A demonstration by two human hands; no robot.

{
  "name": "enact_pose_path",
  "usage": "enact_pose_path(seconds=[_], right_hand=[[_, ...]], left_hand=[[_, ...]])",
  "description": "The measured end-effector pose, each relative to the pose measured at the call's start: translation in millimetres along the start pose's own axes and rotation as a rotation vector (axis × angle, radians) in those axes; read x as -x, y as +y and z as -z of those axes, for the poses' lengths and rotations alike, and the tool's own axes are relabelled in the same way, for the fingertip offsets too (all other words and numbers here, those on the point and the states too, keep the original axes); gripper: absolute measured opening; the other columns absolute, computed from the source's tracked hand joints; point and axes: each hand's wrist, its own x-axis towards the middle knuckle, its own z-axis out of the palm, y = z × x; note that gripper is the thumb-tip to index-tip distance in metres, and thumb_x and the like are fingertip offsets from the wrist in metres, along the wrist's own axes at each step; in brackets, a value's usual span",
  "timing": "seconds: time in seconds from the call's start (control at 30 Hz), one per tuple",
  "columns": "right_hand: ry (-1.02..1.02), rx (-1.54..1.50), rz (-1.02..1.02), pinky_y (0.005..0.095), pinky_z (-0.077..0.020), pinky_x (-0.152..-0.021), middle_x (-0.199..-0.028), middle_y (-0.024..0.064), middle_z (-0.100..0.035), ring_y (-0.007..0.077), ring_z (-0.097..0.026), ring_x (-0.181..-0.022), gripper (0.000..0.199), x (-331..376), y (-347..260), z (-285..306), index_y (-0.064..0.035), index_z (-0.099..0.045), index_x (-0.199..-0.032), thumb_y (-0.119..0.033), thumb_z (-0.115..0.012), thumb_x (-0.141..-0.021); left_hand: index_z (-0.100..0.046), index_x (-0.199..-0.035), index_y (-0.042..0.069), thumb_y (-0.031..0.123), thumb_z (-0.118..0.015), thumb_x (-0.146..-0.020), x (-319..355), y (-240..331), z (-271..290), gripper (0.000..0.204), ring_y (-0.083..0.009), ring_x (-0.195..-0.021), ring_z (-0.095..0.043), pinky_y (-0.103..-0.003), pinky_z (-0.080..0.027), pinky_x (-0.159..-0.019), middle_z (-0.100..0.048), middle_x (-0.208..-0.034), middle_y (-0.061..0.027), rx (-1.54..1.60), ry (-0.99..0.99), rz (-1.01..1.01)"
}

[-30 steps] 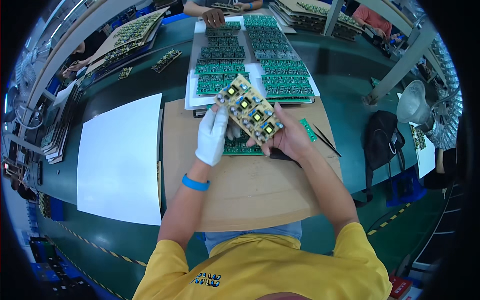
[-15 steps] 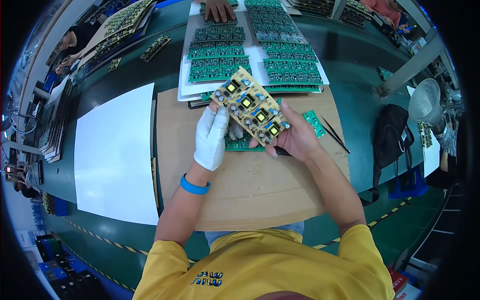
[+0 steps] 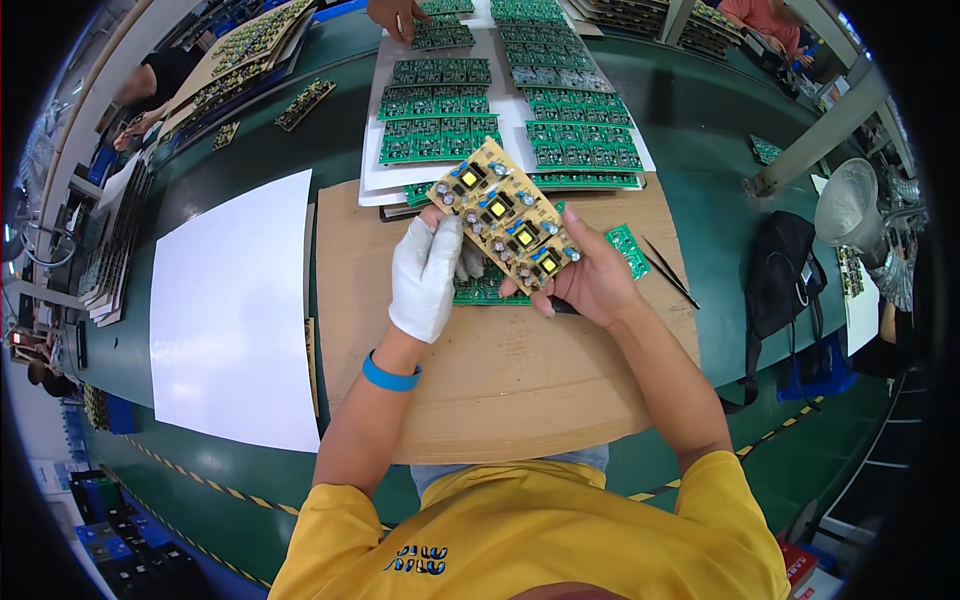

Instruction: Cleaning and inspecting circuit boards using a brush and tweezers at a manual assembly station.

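Head view: a tan populated circuit board point(image 3: 505, 216) is held tilted above the brown work board point(image 3: 520, 380), pinched between the gloved left hand point(image 3: 425, 277) at its near-left edge and the bare right hand point(image 3: 590, 280) underneath. A slip is judged possible; green boards point(image 3: 480, 290) below could be struck

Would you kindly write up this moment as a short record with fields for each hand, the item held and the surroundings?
Left hand: white-gloved left hand grips the near-left end of the tan circuit board.
Right hand: bare right hand supports the board's right end from below.
Held item: tan board with yellow square parts, tilted.
Under hands: green circuit board on brown cardboard sheet.
Surroundings: rows of green boards beyond; white sheet to the left; tweezers to the right.
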Motion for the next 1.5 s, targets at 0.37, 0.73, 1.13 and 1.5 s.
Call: enact_pose_path(seconds=[0.37, 0.73, 1.13, 1.5], right_hand=[[0.030, -0.085, 0.291, 0.0390, -0.0545, -0.075, -0.133, 0.0183, -0.063, 0.0303, -0.068, -0.105, 0.058, -0.7, -5.4, -3.1, -0.0054, -0.044, -0.149, -0.048, -0.036, -0.110], [0.213, 1.613, 0.885, 0.0462, -0.0406, -0.109, -0.140, 0.0170, -0.053, 0.0375, -0.049, -0.130, 0.044, -4.2, 1.5, -26.6, -0.0079, -0.058, -0.140, -0.028, -0.061, -0.100], [0.210, 2.013, 0.914, 0.0488, -0.0408, -0.110, -0.139, 0.0138, -0.052, 0.0360, -0.046, -0.131, 0.042, -59.5, -9.1, -41.3, -0.0168, -0.063, -0.138, -0.022, -0.068, -0.096], [0.245, 2.154, 0.772, 0.0493, -0.0387, -0.111, -0.145, 0.0149, -0.053, 0.0355, -0.046, -0.135, 0.043, -97.4, -27.4, -29.1, -0.0168, -0.060, -0.142, -0.022, -0.062, -0.100]], left_hand=[[-0.066, -0.101, -0.003, 0.030, -0.063, -0.101, -78.0, -26.4, 81.1, 0.034, -0.0206, -0.090, -0.063, -0.034, -0.049, -0.081, -0.068, -0.100, -0.0141, -0.719, 0.606, -0.107], [-0.063, -0.122, -0.008, 0.020, -0.055, -0.101, -83.6, -40.0, 70.1, 0.036, -0.0258, -0.121, -0.058, -0.034, -0.046, -0.101, -0.059, -0.137, -0.0182, -0.367, 0.430, -0.259], [-0.049, -0.148, -0.002, 0.011, -0.049, -0.101, -76.3, -22.9, 67.6, 0.048, -0.0183, -0.121, -0.058, -0.030, -0.045, -0.105, -0.058, -0.142, -0.0143, -0.001, 0.234, -0.119], [-0.049, -0.149, -0.001, 0.011, -0.049, -0.102, -85.4, -41.0, 77.7, 0.049, -0.0183, -0.124, -0.055, -0.030, -0.040, -0.109, -0.058, -0.143, -0.0132, -0.109, 0.250, -0.198]])
